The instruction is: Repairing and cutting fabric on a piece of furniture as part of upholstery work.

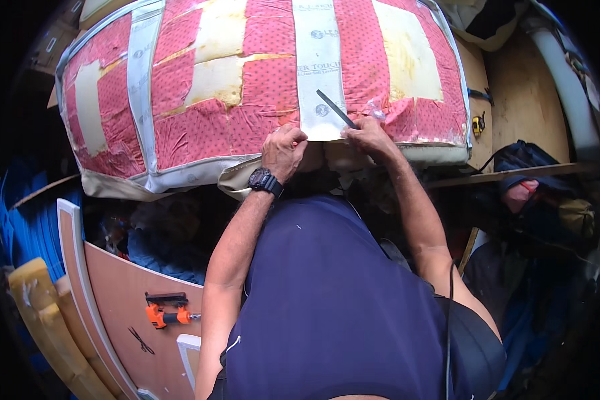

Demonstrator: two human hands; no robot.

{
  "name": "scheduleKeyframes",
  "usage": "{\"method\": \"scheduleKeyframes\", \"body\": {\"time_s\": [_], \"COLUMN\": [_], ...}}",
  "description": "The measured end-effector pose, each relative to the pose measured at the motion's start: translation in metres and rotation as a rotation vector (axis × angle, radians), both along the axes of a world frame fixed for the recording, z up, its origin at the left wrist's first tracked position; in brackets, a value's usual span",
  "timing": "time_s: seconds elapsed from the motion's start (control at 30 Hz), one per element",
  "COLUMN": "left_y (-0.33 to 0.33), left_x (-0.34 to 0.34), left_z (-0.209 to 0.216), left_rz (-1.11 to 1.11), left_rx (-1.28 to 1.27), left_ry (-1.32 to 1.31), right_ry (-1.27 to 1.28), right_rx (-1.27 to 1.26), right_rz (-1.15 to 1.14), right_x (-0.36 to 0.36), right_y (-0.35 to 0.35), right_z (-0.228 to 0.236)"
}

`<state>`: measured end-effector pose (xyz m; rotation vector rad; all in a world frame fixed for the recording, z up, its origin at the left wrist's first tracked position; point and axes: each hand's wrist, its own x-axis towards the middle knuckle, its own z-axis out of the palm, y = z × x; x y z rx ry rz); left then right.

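Note:
A large padded cushion (267,80) fills the far side, with red dotted cloth, yellowish foam patches and pale printed strips over it. One wide white strip (319,67) runs down its middle to the near edge. My left hand (285,152) is closed in a pinch at the strip's lower left corner. At the lower right corner, my right hand (372,139) is closed around a slim dark blade-like tool (335,109), which points up and left across the strip. The tool's handle is hidden in the fingers. Cream cover material (237,177) hangs folded below the left hand.
An orange and black staple gun (163,312) and dark scissors (141,340) lie on a brown board (123,293) at lower left. Yellow foam pieces (47,327) lean beside it. A yellow tape measure (478,125) sits on wood at right, near a dark bag (523,157).

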<state>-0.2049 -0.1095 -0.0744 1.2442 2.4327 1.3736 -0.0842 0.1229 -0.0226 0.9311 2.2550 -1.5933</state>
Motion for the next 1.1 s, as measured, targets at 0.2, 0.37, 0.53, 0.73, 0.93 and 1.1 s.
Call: {"method": "scheduleKeyframes", "body": {"time_s": [0.2,0.37,0.53,0.73,0.93,1.1], "left_y": [0.004,0.003,0.005,-0.005,-0.041,-0.09], "left_x": [0.004,-0.002,-0.01,-0.006,0.013,0.016], "left_z": [0.0,-0.034,-0.037,-0.026,0.013,-0.004], "left_rz": [0.086,0.087,0.015,-0.031,0.143,0.304], "left_rx": [-0.035,-0.005,-0.048,-0.005,-0.061,-0.173], "left_ry": [-0.293,-0.635,-0.692,-0.624,-0.37,-0.318], "right_ry": [0.002,-0.004,0.02,0.089,0.269,0.315], "right_rx": [-0.092,-0.154,-0.208,-0.223,-0.186,-0.099], "right_rz": [-0.129,-0.132,-0.167,-0.189,-0.225,-0.359], "right_x": [0.006,0.006,0.01,0.01,0.024,0.041], "right_y": [0.009,0.014,0.012,0.004,-0.002,-0.016], "right_z": [-0.006,-0.026,-0.031,-0.023,-0.022,-0.023]}}
